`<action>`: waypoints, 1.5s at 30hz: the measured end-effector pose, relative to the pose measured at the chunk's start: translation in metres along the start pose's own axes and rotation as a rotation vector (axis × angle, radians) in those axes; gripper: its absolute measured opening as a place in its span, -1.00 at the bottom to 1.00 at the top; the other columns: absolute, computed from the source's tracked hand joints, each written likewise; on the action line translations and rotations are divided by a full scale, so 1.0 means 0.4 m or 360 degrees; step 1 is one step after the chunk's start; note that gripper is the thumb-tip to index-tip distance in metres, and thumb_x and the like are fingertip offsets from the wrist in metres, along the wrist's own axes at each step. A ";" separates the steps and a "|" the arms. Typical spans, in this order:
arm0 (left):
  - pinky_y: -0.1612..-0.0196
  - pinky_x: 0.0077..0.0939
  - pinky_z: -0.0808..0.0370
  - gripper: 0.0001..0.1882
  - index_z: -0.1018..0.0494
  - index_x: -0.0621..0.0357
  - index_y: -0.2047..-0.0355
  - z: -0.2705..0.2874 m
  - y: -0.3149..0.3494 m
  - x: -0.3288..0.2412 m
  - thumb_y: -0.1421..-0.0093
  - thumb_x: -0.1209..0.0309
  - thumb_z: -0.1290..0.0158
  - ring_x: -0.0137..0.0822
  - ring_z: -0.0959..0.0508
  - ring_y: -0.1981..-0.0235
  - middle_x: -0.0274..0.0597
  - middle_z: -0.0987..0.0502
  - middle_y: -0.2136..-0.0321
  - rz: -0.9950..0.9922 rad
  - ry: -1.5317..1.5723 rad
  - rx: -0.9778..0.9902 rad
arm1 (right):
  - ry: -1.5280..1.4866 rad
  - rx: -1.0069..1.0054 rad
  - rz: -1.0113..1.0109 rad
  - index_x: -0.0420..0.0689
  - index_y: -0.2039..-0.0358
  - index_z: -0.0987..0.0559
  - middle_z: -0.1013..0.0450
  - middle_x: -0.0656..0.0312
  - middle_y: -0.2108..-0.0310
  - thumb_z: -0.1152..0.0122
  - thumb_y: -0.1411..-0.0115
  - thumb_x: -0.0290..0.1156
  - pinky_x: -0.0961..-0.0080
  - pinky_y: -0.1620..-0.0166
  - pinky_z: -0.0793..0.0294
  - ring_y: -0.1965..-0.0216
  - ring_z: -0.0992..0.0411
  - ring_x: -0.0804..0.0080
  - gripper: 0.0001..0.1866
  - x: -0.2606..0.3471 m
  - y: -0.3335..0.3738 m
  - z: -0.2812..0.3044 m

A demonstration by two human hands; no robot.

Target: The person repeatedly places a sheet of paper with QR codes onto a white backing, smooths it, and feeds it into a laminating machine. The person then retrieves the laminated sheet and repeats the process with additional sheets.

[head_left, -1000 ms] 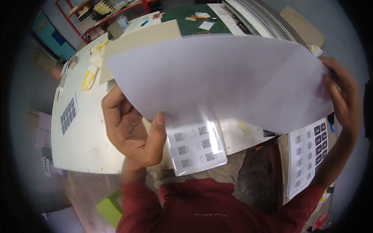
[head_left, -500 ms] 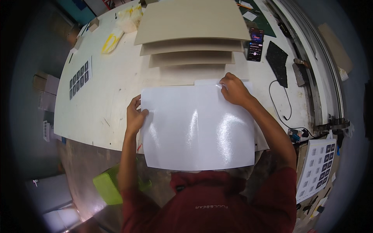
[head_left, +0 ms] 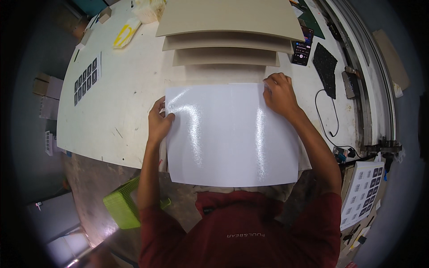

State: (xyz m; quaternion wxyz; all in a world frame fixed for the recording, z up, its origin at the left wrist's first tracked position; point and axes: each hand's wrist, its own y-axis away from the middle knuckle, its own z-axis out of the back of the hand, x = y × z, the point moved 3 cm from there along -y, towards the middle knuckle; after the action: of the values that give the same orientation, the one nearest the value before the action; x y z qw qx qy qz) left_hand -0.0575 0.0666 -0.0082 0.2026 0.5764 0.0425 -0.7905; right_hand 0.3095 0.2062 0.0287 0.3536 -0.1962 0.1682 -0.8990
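Observation:
A large glossy white sheet lies in front of me, its near edge reaching past the table's front edge. My left hand grips the left edge near the far corner, thumb on top and fingers mostly hidden beneath. At the far right corner my right hand is closed in a pinch on the sheet's far edge. A thin line along the far edge hints at a second layer under the sheet, but I cannot tell for sure. Beyond the sheet rises a stack of beige boards in tiers.
A phone, a black textured piece and a cable lie right, beside a long metal rail. Printed sheets lie on the left and hang at the lower right. A green basket stands below the table.
The strip that stuck out past the sheet's far right edge now sits nearly level with it. The sheet lies flatter, and my right hand has shifted slightly right along that edge.

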 end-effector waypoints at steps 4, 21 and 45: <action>0.13 -0.40 -0.57 -0.26 -0.26 0.37 -0.26 0.033 0.031 -0.051 0.00 0.58 -0.17 -0.14 -0.57 0.08 0.13 -0.48 -0.09 -0.0105 -0.0498 -0.0265 | 0.0090 -0.0411 0.0426 -0.25 0.28 -0.61 -0.45 0.09 0.25 -0.31 0.07 -0.56 0.20 0.01 -0.37 0.14 -0.43 0.18 -0.74 0.136 -0.079 0.148; -0.03 -0.22 -0.48 -0.45 -0.45 0.26 -0.10 -0.117 0.113 -0.174 -0.07 0.46 -0.29 -0.09 -0.54 0.02 0.00 -0.57 0.06 -0.0782 -0.0535 -0.0099 | 0.0465 -0.0757 0.0234 -0.17 -0.11 -0.51 -0.54 0.07 0.07 -0.07 -0.26 -0.67 0.36 0.10 -0.60 0.09 -0.55 0.25 -0.60 0.068 -0.135 0.510; -0.04 -0.22 -0.36 -0.65 -0.50 0.25 -0.05 -0.335 0.027 -0.191 -0.35 0.31 -0.02 -0.05 -0.42 0.14 -0.01 -0.53 0.18 -0.1208 -0.0945 0.0403 | -0.1507 -0.0217 -0.1753 -0.35 -0.28 -0.31 -0.61 0.06 0.18 -0.15 -0.36 -0.46 0.56 0.01 -0.43 0.16 -0.53 0.53 -0.48 0.120 0.451 0.176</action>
State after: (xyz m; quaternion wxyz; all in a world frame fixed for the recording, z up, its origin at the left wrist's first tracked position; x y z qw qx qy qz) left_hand 0.0858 0.1179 0.0201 -0.1676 0.2903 0.0935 -0.9375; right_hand 0.4132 0.0357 0.0214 -0.1281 -0.6418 -0.0701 -0.7529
